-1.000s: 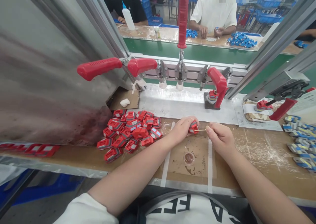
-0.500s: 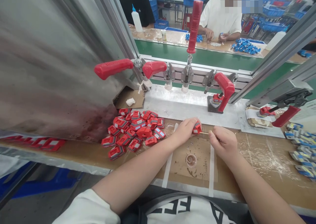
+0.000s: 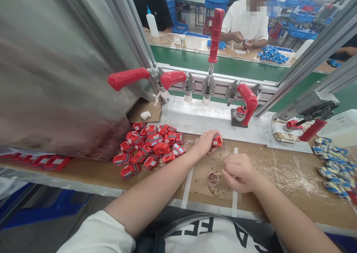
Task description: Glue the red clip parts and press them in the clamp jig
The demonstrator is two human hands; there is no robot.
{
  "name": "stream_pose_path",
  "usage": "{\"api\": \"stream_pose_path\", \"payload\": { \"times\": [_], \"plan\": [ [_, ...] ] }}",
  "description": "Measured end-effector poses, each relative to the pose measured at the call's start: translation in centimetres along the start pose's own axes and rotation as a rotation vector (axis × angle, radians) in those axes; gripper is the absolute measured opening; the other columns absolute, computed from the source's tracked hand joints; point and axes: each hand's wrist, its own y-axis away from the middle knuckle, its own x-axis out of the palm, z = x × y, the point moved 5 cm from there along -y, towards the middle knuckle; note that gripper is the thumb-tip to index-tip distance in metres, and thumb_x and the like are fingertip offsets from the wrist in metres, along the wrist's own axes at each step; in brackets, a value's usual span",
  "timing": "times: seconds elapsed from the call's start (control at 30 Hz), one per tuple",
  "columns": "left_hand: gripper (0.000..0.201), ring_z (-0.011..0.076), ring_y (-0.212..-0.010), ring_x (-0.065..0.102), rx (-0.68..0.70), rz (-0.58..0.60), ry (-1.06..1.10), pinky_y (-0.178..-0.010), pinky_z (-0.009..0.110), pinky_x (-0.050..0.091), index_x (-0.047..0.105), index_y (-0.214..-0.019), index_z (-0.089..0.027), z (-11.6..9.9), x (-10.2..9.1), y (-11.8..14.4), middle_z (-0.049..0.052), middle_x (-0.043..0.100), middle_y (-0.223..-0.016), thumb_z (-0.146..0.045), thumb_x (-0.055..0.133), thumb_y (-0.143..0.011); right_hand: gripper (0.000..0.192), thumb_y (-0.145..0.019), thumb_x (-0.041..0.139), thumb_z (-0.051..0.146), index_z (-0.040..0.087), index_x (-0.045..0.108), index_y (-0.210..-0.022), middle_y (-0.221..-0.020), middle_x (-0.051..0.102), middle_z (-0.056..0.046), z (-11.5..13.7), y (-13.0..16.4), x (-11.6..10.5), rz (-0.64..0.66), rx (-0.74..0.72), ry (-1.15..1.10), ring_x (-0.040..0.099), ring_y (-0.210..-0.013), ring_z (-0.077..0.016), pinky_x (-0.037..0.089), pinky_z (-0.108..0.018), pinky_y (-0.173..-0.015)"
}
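Observation:
My left hand (image 3: 206, 143) is closed around a small red plastic part (image 3: 216, 139), held just above the cardboard sheet. In my right hand (image 3: 240, 172) a thin wooden stick (image 3: 218, 174) is pinched, its tip dipped into a small clear cup (image 3: 213, 178) of brownish liquid. That cup stands on the taped cardboard (image 3: 223, 197), with dark drips around it. To the left of my left hand lies a pile of red and grey plastic parts (image 3: 150, 145).
Red-handled toggle clamps (image 3: 216, 35) line a metal rail ahead; one presses a red part in a black fixture (image 3: 239, 120). Another clamp (image 3: 314, 128) is at right, near a heap of blue-grey parts (image 3: 333, 167). Across the green-edged bench, a person (image 3: 245, 26) handles blue parts.
My right hand has moved down and toward me with the stick, from the red part to the cup. The left hand still holds the red part, and the view has shifted slightly.

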Motion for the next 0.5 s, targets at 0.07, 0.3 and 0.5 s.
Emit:
{"api": "stream_pose_path", "payload": {
  "times": [0.07,0.3,0.5],
  "plan": [
    [0.038,0.009,-0.037,0.035,0.002,0.012,0.08,-0.036,0.02,0.022,0.057,-0.076,-0.018,-0.1,-0.1,-0.1,0.001,0.054,-0.058,-0.047,0.04,-0.094,0.037,-0.098,0.051,0.018,0.023,0.041,-0.063,-0.056,0.049,0.002,0.4,-0.3,1.8,0.185,0.006,0.053,0.044,-0.054,-0.0138,0.028,-0.03,-0.057],
    [0.026,0.009,-0.042,0.035,-0.021,0.023,0.328,-0.037,0.018,0.027,0.063,-0.085,-0.016,-1.2,0.1,0.2,-0.001,0.052,-0.06,-0.038,0.053,-0.095,0.037,-0.103,0.055,0.054,0.021,0.072,-0.097,-0.085,0.074,-0.006,-2.6,3.1,-4.0,0.227,0.392,0.5,0.066,-0.076,-0.0185,0.04,-0.028,-0.066],
    [0.031,0.0118,-0.056,0.047,-0.056,0.075,0.443,-0.042,0.021,0.038,0.07,-0.1,-0.014,-1.9,0.7,0.9,0.008,0.064,-0.087,-0.039,0.051,-0.102,0.024,-0.099,0.061,0.038,0.02,0.076,-0.107,-0.108,0.07,-0.012,-5.4,18.1,-20.3,0.13,1.353,1.062,0.067,-0.094,-0.0242,0.044,-0.031,-0.073]
  ]
}}
